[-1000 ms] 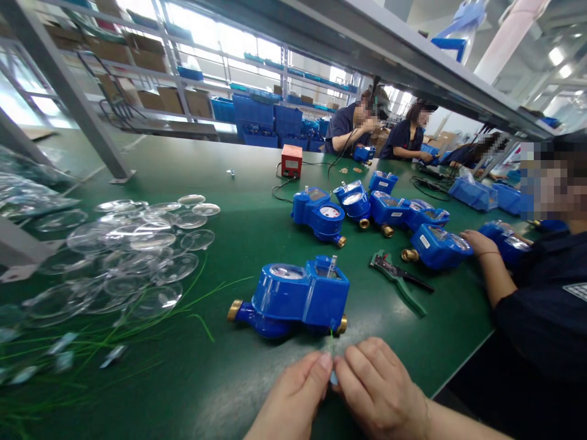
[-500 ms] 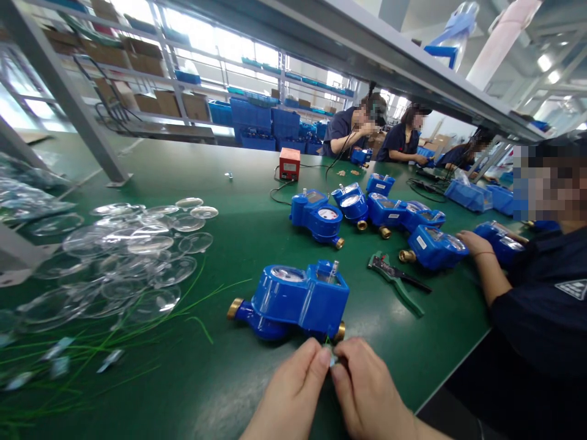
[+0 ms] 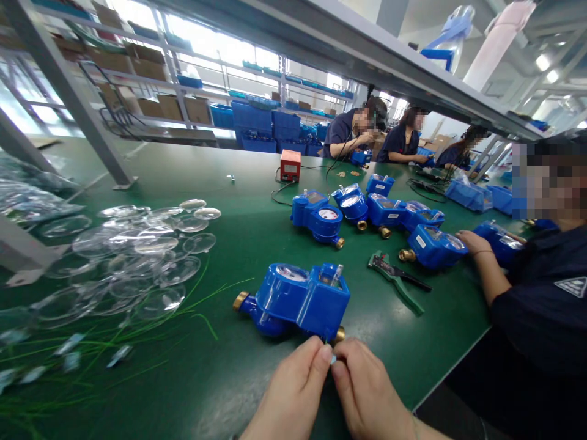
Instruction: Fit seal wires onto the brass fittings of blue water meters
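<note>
Just in front of the nearest blue water meter (image 3: 300, 302), my left hand (image 3: 296, 382) and my right hand (image 3: 369, 382) meet, fingertips pinched together. Between them shows a bit of a small pale-blue wire seal (image 3: 333, 360); its green wire runs up toward the meter's lower right, by the brass end. Most of the seal is hidden by my fingers. The meter lies with its round dial up, and a clear piece stands upright on its right half. More seals (image 3: 120, 355) with long green wires lie at the lower left.
Clear round covers (image 3: 137, 263) are heaped on the left. Green-handled pliers (image 3: 398, 281) lie right of the meter, before several other meters (image 3: 321, 217). A red box (image 3: 290, 165) with a cable stands farther back. At the right a co-worker's hand (image 3: 474, 243) touches a meter.
The view has shifted slightly, so things at the left sit a little farther right. My hands stay pinched together; less of the wire and seal shows now.
</note>
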The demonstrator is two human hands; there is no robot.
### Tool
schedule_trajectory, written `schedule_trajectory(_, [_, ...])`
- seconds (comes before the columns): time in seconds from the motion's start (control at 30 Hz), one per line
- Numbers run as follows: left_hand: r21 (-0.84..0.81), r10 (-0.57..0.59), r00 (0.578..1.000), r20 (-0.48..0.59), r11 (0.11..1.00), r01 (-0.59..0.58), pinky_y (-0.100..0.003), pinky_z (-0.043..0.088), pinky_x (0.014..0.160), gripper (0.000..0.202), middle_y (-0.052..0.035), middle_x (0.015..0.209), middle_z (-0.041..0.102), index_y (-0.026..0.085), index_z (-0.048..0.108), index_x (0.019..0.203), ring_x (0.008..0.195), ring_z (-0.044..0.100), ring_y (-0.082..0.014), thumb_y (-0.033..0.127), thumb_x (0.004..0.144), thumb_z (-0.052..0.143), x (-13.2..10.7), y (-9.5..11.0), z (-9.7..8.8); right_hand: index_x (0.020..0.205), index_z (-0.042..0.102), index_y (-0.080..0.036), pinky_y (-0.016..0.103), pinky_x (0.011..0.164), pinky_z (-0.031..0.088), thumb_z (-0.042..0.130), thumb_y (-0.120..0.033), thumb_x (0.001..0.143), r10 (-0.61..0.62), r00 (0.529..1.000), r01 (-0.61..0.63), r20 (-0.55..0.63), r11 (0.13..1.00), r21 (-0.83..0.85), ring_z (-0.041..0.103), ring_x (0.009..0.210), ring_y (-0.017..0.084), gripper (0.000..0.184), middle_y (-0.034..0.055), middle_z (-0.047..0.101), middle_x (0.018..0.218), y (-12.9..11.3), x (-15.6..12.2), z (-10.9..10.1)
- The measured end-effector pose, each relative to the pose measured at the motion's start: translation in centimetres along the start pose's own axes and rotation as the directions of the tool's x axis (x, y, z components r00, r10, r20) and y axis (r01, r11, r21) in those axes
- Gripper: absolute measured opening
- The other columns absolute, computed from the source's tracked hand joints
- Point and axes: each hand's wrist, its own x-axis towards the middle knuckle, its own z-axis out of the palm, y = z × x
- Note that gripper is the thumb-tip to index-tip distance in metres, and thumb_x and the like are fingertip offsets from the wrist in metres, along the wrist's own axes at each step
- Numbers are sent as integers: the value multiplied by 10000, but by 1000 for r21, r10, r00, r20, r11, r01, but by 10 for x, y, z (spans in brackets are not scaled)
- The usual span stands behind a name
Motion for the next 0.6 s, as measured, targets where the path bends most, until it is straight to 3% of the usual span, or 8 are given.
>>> schedule_trajectory(0.07, [-46, -7, 1000, 17, 999, 8, -258, 404, 705, 355, -16, 781, 589, 185, 528, 745, 748, 537, -170, 436, 906, 336, 2, 1, -1, 909, 514, -140, 339, 641, 388, 359, -153, 894, -246, 968, 223, -45, 930, -291, 487, 705, 202, 156, 91, 564, 773, 6, -2, -1])
schedule_trajectory(0.13, [-105, -19, 1000, 17, 994, 20, -267, 416, 749, 372, -31, 814, 602, 172, 546, 773, 783, 541, -178, 449, 901, 331, 4, 4, -3, 934, 531, -128, 343, 612, 368, 386, -126, 872, -357, 934, 324, 14, 829, -456, 456, 658, 203, 158, 78, 554, 727, 11, -1, -3])
schedule_trajectory(0.23, [-184, -48, 999, 7, 982, 48, -273, 420, 809, 384, -47, 879, 623, 160, 572, 839, 839, 547, -187, 468, 887, 348, 4, 9, -6, 991, 530, -111, 353, 620, 371, 390, -114, 851, -427, 899, 420, 102, 769, -482, 469, 679, 211, 198, 89, 573, 778, 13, 5, -7])
schedule_trajectory(0.4, [-177, -79, 997, -7, 981, 76, -254, 421, 808, 316, -36, 877, 628, 175, 570, 816, 824, 542, -178, 439, 869, 405, 4, 12, -10, 921, 543, -136, 343, 601, 352, 402, -133, 856, -459, 882, 454, 111, 761, -464, 473, 660, 202, 155, 76, 568, 757, 11, 13, -8])
schedule_trajectory(0.47, [-143, -70, 998, 7, 987, 70, -254, 421, 800, 329, -35, 859, 622, 179, 556, 798, 810, 543, -176, 438, 885, 372, 4, 11, -10, 848, 544, -155, 328, 603, 343, 388, -149, 867, -379, 923, 376, 59, 865, -332, 469, 655, 189, 157, 65, 556, 726, 8, 14, -5])
schedule_trajectory(0.53, [-91, -65, 998, 10, 994, 66, -252, 417, 783, 334, -31, 842, 616, 188, 538, 782, 799, 547, -174, 435, 898, 346, 3, 9, -10, 757, 519, -174, 292, 585, 340, 394, -231, 879, -78, 997, 76, 21, 995, 61, 449, 616, 156, 184, 35, 514, 666, 1, 14, 0])
schedule_trajectory(0.57, [-57, -64, 998, 6, 996, 65, -249, 414, 763, 326, -28, 832, 612, 194, 530, 778, 787, 549, -173, 429, 903, 342, 2, 8, -9, 716, 485, -186, 266, 543, 334, 381, -299, 887, 112, 991, -126, 67, 951, 283, 419, 554, 134, 230, 5, 466, 601, -3, 14, 2])
schedule_trajectory(0.6, [-17, -65, 998, 2, 998, 65, -246, 411, 736, 317, -23, 818, 607, 199, 523, 776, 768, 550, -170, 424, 906, 341, 2, 7, -8, 683, 441, -200, 240, 482, 311, 359, -371, 887, 276, 945, -326, 176, 821, 468, 364, 475, 113, 278, -32, 397, 532, -7, 14, 5])
